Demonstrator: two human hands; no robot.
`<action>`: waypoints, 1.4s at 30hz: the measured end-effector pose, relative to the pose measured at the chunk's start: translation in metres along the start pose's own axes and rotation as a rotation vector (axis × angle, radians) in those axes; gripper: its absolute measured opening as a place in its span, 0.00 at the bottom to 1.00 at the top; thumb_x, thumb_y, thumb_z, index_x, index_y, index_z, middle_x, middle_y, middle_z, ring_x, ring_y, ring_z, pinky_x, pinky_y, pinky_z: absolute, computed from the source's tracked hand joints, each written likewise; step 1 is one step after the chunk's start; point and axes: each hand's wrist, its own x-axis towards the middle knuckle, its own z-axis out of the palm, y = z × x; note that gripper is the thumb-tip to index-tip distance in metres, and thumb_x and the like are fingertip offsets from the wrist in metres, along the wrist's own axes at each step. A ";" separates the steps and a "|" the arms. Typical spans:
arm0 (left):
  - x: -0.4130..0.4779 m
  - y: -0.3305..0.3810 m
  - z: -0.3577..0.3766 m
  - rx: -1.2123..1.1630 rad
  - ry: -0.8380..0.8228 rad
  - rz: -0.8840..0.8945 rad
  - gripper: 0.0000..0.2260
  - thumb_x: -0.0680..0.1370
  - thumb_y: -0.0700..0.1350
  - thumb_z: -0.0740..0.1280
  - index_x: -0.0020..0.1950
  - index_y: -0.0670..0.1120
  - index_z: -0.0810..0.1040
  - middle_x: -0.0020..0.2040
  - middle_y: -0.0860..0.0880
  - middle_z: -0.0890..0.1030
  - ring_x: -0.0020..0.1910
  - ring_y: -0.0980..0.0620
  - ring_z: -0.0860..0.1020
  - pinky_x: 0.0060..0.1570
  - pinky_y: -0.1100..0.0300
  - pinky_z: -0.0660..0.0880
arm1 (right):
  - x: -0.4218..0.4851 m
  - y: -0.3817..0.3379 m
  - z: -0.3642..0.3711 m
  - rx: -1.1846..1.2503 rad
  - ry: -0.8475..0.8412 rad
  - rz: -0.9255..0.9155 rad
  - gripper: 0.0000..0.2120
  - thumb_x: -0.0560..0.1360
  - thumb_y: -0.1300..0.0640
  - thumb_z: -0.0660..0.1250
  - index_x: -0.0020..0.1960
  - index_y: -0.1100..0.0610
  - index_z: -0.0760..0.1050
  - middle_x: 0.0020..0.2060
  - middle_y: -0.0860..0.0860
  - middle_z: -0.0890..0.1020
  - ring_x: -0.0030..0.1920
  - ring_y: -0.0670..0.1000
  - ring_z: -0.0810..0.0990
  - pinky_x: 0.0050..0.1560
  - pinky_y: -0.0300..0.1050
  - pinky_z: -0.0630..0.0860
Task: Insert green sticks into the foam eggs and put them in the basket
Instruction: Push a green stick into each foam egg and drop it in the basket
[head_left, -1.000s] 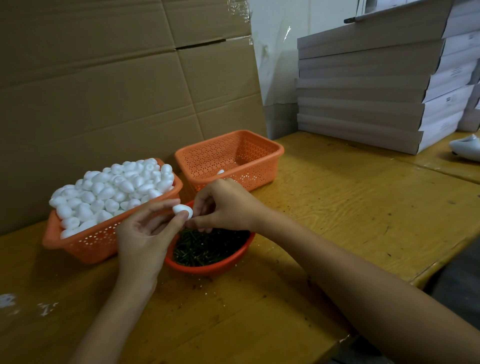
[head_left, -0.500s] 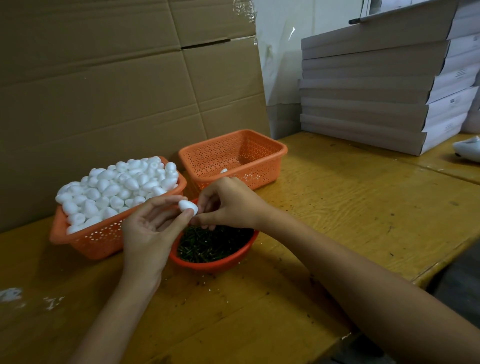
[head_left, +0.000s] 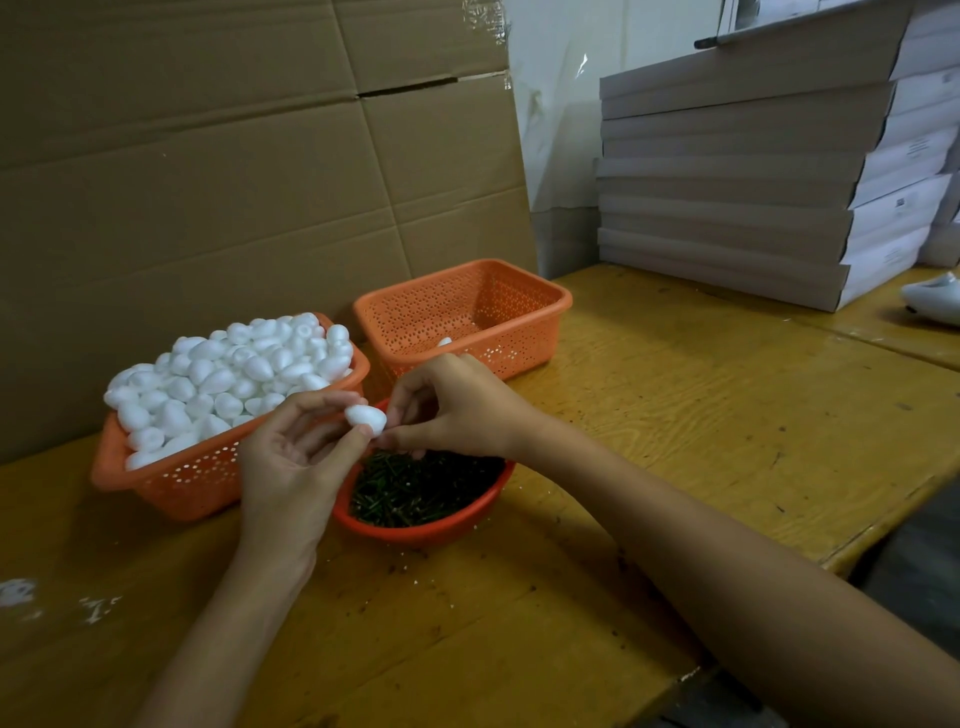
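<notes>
Two hands met above the red bowl (head_left: 422, 535) of green sticks (head_left: 415, 488): the left hand (head_left: 291, 462) pinched a foam egg (head_left: 366, 418); the right hand (head_left: 457, 410) curled its fingers at the egg's tip, their hold hidden. Behind the bowl stood an orange basket (head_left: 524, 318); left of it, the egg-filled basket (head_left: 171, 486).

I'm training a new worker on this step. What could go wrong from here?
The left hand holds the foam egg by its fingertips above the bowl of green sticks; a hard push from the right hand might pop it loose into the bowl. Any stick at the egg's tip is hidden, so a crooked entry could go unnoticed. The heaped basket of eggs sits beside the left hand; a bump might spill some.
</notes>
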 end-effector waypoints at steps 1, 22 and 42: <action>0.000 0.000 0.000 0.001 0.003 0.000 0.14 0.75 0.28 0.75 0.53 0.46 0.84 0.53 0.50 0.88 0.55 0.52 0.87 0.50 0.66 0.82 | 0.000 0.000 0.000 0.009 0.000 0.004 0.08 0.75 0.53 0.79 0.45 0.56 0.85 0.32 0.46 0.86 0.36 0.42 0.85 0.49 0.47 0.82; 0.003 -0.002 -0.002 -0.066 0.068 -0.073 0.06 0.79 0.37 0.75 0.50 0.48 0.85 0.51 0.44 0.88 0.47 0.45 0.88 0.48 0.58 0.85 | 0.001 0.003 -0.003 0.125 0.109 -0.057 0.04 0.78 0.58 0.76 0.49 0.58 0.86 0.35 0.50 0.88 0.36 0.44 0.87 0.47 0.51 0.85; 0.004 0.003 -0.004 -0.152 0.015 -0.053 0.13 0.73 0.39 0.76 0.57 0.45 0.86 0.58 0.45 0.88 0.63 0.45 0.85 0.58 0.53 0.84 | 0.002 0.007 0.000 0.044 -0.022 -0.094 0.04 0.80 0.59 0.73 0.48 0.59 0.84 0.37 0.48 0.88 0.35 0.41 0.86 0.43 0.36 0.80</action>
